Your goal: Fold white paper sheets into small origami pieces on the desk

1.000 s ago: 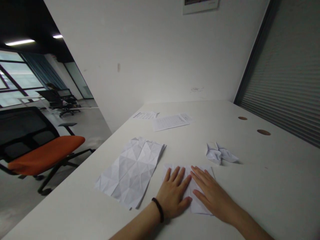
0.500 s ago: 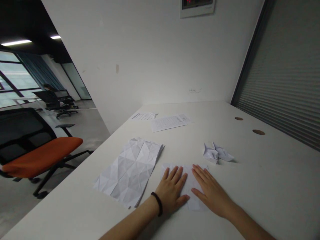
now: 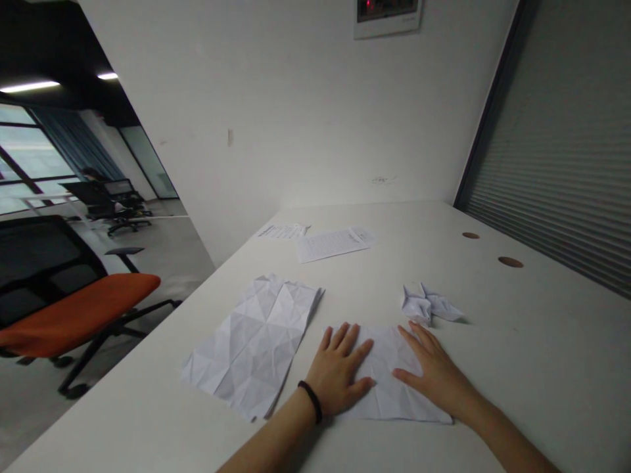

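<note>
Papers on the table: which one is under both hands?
The sheet nearest the camera, under left hand and right hand; creased stack and folded piece lie untouched.

Desk (image 3: 517, 368) rt of the hands: bare, wide lane toward the shutter (image 3: 566, 164). Left: creased paper stack (image 3: 251, 338) just beside left hand (image 3: 340, 378). Ahead: folded paper figure (image 3: 428, 305) near right hand (image 3: 436, 376) fingertips. Gap btw stack & figure free, up to printed sheets (image 3: 332, 243) by the wall (image 3: 305, 118).

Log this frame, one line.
left hand: flat on creased sheet | right hand: same sheet | paper figure: beyond right hand | paper stack: left
</note>
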`<state>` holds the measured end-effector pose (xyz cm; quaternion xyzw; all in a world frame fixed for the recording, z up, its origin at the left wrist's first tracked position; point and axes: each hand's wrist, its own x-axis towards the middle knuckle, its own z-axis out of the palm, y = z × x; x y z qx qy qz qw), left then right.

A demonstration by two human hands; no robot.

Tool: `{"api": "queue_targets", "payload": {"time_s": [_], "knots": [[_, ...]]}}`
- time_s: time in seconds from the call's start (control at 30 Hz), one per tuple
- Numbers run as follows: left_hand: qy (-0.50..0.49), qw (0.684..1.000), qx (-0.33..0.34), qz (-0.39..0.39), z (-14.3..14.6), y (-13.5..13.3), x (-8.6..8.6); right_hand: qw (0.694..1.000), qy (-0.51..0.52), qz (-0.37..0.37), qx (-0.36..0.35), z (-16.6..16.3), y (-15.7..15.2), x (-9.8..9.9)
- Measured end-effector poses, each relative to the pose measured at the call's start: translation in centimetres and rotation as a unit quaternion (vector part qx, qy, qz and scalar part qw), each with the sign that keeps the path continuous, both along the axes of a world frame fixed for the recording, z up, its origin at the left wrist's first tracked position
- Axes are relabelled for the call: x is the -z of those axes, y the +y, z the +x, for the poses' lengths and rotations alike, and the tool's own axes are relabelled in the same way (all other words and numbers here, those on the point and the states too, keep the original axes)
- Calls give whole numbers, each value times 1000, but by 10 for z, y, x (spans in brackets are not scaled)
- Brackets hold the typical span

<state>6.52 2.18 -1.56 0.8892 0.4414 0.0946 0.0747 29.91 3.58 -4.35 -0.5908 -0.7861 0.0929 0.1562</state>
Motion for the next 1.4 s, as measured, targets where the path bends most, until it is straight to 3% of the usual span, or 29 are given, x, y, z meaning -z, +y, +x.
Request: {"api": "queue_targets", "payload": {"time_s": [0.23, 0.47, 0.67, 0.83, 0.97, 1.1, 1.27, 1.4], "knots": [[-19, 999, 43, -10, 5, -4, -9, 989, 134, 69, 3, -5, 6, 8], [-39, 998, 44, -11, 4, -3, -7, 943, 300, 145, 1, -13, 2, -2], [-41, 998, 42, -4, 4, -4, -6, 964, 168, 103, -181, -17, -8, -19], [-54, 998, 27, 5, 5, -4, -4, 974, 126, -11, -186, -17, -13, -24], [-57, 998, 17, 9, 5, -4, -3, 975, 89, -48, -198, -17, -18, -31], [-57, 998, 20, 12, 6, -3, -3, 976, 40, -27, -213, -24, -22, -32], [-60, 998, 21, 7, 6, -4, -4, 980, -1, 46, -193, -33, -23, -12], [-62, 998, 19, 0, 7, -5, -8, 977, -17, 45, -206, -31, -22, -2]]}}
